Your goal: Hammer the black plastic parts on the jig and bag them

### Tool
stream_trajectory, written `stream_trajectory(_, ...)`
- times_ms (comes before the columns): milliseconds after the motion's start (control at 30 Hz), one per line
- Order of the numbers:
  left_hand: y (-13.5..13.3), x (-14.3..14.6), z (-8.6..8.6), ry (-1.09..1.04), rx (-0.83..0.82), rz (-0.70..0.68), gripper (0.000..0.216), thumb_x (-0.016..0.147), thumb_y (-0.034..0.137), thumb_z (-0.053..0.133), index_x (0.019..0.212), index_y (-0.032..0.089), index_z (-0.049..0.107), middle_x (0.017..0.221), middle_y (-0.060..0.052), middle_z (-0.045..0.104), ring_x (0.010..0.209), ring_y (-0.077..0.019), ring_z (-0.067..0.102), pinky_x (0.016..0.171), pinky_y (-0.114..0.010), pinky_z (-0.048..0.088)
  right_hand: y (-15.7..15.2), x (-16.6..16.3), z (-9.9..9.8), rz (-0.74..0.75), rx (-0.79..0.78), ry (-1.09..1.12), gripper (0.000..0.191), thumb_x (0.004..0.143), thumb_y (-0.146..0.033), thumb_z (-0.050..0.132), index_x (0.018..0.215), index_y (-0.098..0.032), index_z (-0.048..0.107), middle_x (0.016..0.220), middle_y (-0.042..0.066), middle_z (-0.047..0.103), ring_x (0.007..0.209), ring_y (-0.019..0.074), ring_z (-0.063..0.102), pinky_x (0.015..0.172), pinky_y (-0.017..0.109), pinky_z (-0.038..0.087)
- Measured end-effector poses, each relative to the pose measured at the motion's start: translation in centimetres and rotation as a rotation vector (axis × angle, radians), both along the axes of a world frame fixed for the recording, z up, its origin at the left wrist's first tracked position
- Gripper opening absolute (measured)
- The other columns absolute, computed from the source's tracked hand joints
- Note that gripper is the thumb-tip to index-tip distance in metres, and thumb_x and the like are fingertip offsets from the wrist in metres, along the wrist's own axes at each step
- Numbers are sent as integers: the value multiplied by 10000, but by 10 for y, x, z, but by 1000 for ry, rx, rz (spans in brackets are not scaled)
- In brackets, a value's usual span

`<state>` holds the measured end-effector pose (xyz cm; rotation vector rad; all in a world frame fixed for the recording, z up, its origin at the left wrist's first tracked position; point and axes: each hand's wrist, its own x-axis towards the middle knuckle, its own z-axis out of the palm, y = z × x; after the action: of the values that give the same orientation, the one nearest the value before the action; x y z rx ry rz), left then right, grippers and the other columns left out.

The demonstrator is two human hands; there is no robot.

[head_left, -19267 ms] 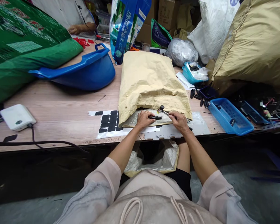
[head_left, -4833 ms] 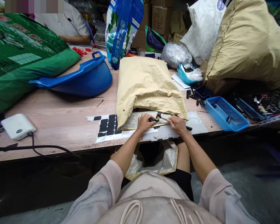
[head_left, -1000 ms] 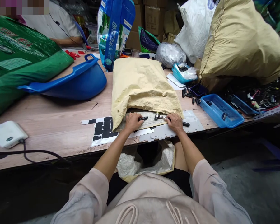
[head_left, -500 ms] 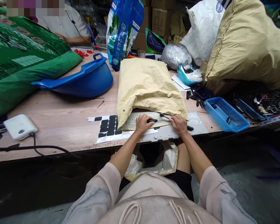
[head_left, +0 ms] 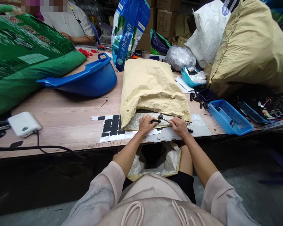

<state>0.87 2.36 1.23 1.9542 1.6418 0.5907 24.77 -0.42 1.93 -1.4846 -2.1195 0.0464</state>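
My left hand is closed on a small, long black piece that points right. My right hand grips a thin metal-shafted tool. A rounded black tip is on the tool's left end, close by or touching the black piece; I cannot tell which. Black, handle-like material shows past the right hand. Both hands rest at the mouth of a yellow woven sack lying on the table, its pale inner side showing. Beneath them lies a grey-white board. Another open sack sits in my lap.
Left of the yellow sack are a sheet of black stickers, a blue basin, a white box with a cable and a green sack. A blue basket and small black parts lie right. Across the table sits a person.
My right hand has shifted slightly left, bringing the tool's black tip up to the black piece. The left hand keeps its grip. The whole view has shifted a little.
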Motion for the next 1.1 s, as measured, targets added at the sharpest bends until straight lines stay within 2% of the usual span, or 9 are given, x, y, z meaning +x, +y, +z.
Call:
stream_trajectory(167, 1, 0, -1, -14, -10, -7, 179, 898, 386, 739, 1058, 328, 791, 1107, -16, 700, 1163, -270, 539, 1034, -406, 363, 6, -10, 8, 30, -11, 33, 284, 1053, -384, 540, 927, -246, 754, 916, 49, 741, 856, 198, 667, 768, 298, 455)
stream_trajectory(333, 2, 0, 0, 25, -17, -16, 162, 891, 410, 744, 979, 277, 775, 1082, -24, 699, 1160, -271, 538, 1005, -391, 371, 9, -18, 5, 58, -89, -41, 245, 1026, -360, 586, 895, -246, 759, 906, 41, 753, 840, 192, 666, 738, 294, 443)
stream_trajectory(567, 1, 1, 3, -14, -31, -13, 215, 883, 390, 742, 1078, 314, 791, 1136, -18, 704, 1176, -268, 533, 1034, -401, 360, 16, 6, 5, 1, -32, -10, 231, 1016, -341, 575, 886, -246, 741, 896, 50, 732, 874, 213, 661, 768, 316, 461)
stream_trajectory(767, 0, 1, 2, -22, -17, -17, 203, 871, 365, 742, 1057, 304, 796, 1094, -23, 705, 1159, -269, 539, 1034, -407, 368, 16, 29, -11, -59, 7, -83, 173, 984, -312, 614, 857, -234, 703, 912, 68, 722, 905, 246, 624, 827, 354, 464)
stream_trajectory(933, -1, 0, 1, -20, -2, -20, 192, 861, 359, 752, 1041, 307, 796, 1069, -23, 699, 1140, -271, 543, 1021, -413, 376, 14, 29, -23, -94, 32, -95, 144, 977, -323, 626, 897, -228, 699, 945, 74, 718, 912, 260, 598, 844, 374, 448)
stream_trajectory(1100, 1, -4, -2, -22, 25, -42, 175, 869, 364, 747, 1027, 300, 787, 1049, -27, 701, 1130, -279, 542, 995, -425, 380, 15, 26, -24, -118, 14, -102, 135, 973, -331, 633, 917, -231, 705, 969, 77, 713, 931, 260, 586, 852, 373, 438)
